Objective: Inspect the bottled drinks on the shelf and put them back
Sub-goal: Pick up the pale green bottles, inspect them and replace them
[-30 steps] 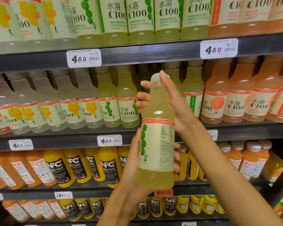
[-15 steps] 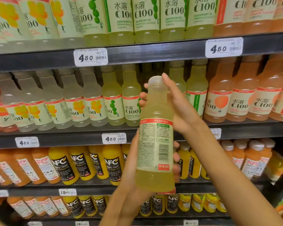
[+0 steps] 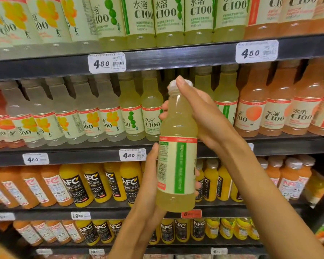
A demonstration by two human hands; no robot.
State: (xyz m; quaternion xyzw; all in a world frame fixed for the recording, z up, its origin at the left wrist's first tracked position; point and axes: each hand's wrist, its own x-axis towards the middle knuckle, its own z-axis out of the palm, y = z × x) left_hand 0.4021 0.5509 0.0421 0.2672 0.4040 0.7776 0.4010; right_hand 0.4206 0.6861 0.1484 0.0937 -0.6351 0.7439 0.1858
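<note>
Rows of juice bottles are stacked across dark shelves, price tags clipped along the rails, and one bottle is held out in front of them. Fingers first: on the right hand the thumb is laid up over the white cap while the remaining fingers are curled round the neck from behind, tips showing at the bottle's left edge. Lower down, the left hand is wrapped round the labelled body, thumb flat along the near side, fingertips just visible past the right edge. Between both grips the pale green bottle is kept upright, label seam and barcode turned to the camera, so inspection is judged to be under way. Behind it, a gap in the middle row is largely hidden by the bottle; the slot is presumably meant for its return. Risk from here: the neighbouring green bottles stand close on either side, so a tilted or hurried return could knock one over, and a slack lower grip could let the smooth plastic slip.
</note>
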